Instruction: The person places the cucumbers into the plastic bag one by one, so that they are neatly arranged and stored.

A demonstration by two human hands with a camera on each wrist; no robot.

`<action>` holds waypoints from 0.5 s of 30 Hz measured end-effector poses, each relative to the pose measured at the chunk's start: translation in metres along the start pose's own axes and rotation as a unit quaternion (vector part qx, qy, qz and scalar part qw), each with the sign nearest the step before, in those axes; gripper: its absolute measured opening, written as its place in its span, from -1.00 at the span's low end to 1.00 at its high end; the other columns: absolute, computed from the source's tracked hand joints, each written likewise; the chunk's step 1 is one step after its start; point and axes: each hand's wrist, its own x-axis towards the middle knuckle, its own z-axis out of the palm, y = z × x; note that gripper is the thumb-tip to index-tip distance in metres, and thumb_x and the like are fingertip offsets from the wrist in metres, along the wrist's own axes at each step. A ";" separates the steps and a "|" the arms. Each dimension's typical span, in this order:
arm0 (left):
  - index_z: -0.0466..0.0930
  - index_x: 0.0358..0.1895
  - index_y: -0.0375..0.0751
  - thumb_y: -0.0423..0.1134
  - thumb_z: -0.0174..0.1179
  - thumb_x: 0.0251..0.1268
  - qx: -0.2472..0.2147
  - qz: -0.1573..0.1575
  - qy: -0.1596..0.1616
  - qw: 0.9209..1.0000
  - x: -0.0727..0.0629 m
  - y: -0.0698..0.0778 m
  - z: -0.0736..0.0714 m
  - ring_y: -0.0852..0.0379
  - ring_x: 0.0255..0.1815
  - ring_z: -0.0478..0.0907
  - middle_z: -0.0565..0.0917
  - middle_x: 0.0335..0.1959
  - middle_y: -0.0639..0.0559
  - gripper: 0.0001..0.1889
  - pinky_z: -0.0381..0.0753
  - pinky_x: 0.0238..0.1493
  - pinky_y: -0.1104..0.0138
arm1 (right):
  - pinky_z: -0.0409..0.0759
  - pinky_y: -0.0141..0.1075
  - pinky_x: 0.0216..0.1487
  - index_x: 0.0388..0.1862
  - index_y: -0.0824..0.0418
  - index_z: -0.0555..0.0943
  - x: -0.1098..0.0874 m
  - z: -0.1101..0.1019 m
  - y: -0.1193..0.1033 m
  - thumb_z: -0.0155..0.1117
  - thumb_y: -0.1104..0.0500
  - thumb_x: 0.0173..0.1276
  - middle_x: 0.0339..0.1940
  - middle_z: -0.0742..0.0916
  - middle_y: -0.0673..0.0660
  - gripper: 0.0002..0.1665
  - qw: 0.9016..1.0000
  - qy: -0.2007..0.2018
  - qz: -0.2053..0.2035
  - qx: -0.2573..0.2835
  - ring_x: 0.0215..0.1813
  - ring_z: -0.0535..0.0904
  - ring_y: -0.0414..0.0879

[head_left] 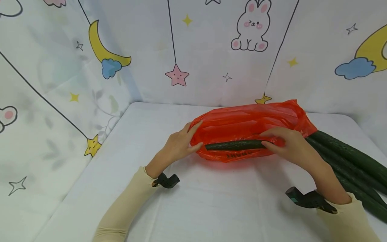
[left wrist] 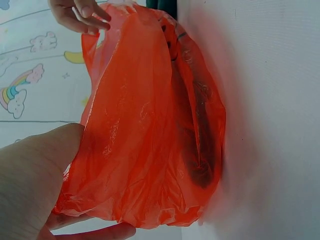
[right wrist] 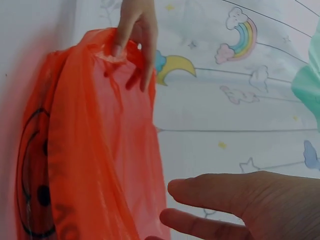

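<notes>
Red bag [head_left: 242, 117]: translucent plastic, lying lengthwise on the table [head_left: 196, 205], its mouth open along the side nearest the person.
Cucumber in the bag [head_left: 235, 145]: dark green, lying along the near side of the red bag, seen through its mouth in the head view and through the film in the left wrist view.
Left hand [head_left: 179, 144]: at the left end of the red bag, touching it; thumb and fingers extended and spread apart.
Right hand [head_left: 294, 145]: at the right part of the red bag's near edge, thumb beside the end of the cucumber; fingers extended and apart from the thumb.
Other cucumbers [head_left: 353, 153]: at least three, long and side by side, to the right of the red bag, their nearer tips against its crumpled end.
Bag print [right wrist: 37, 175]: a black smiley face and dark letters on the red bag's film.
Wrist cameras [head_left: 169, 180]: black, one on each wrist, nearer the person than the red bag.
Backdrop [head_left: 205, 50]: white cloth behind the red bag, printed with moons, stars and a rabbit.
</notes>
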 end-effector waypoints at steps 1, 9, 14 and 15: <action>0.11 0.52 -0.10 0.03 0.22 0.31 0.000 -0.001 0.000 1.000 0.000 0.000 0.000 0.15 -0.62 0.41 0.41 0.30 -0.23 -0.22 0.58 -0.47 0.36 | 0.60 -0.46 -0.22 -0.04 0.21 0.68 0.000 -0.002 0.000 0.48 0.32 0.12 -0.17 0.75 0.09 -0.62 1.000 0.004 0.001 0.002 -0.09 0.62 0.05; 0.11 0.52 -0.10 0.03 0.22 0.31 0.001 0.000 0.003 1.000 0.000 0.000 0.000 0.13 -0.60 0.44 0.41 0.29 -0.23 -0.22 0.57 -0.49 0.34 | 0.34 -0.77 -0.14 0.00 0.20 0.68 -0.006 -0.017 0.005 0.46 0.33 0.13 -0.18 0.76 0.10 -0.59 0.999 0.037 0.009 -0.012 -0.14 0.60 -0.02; 0.12 0.52 -0.10 0.02 0.22 0.31 0.002 0.003 0.008 1.000 0.000 0.000 0.000 0.13 -0.62 0.42 0.42 0.28 -0.24 -0.22 0.52 -0.54 0.36 | 0.30 -0.79 -0.16 0.01 0.19 0.69 -0.012 -0.028 0.012 0.44 0.31 0.18 -0.17 0.76 0.15 -0.62 0.998 0.048 0.035 -0.017 -0.13 0.61 0.00; 0.12 0.52 -0.10 0.02 0.22 0.31 0.002 0.003 0.008 1.000 0.000 0.000 0.000 0.14 -0.64 0.41 0.42 0.28 -0.24 -0.22 0.51 -0.55 0.37 | 0.31 -0.79 -0.17 0.01 0.18 0.69 -0.013 -0.030 0.014 0.44 0.32 0.17 -0.17 0.76 0.14 -0.61 0.998 0.051 0.037 -0.017 -0.12 0.60 -0.08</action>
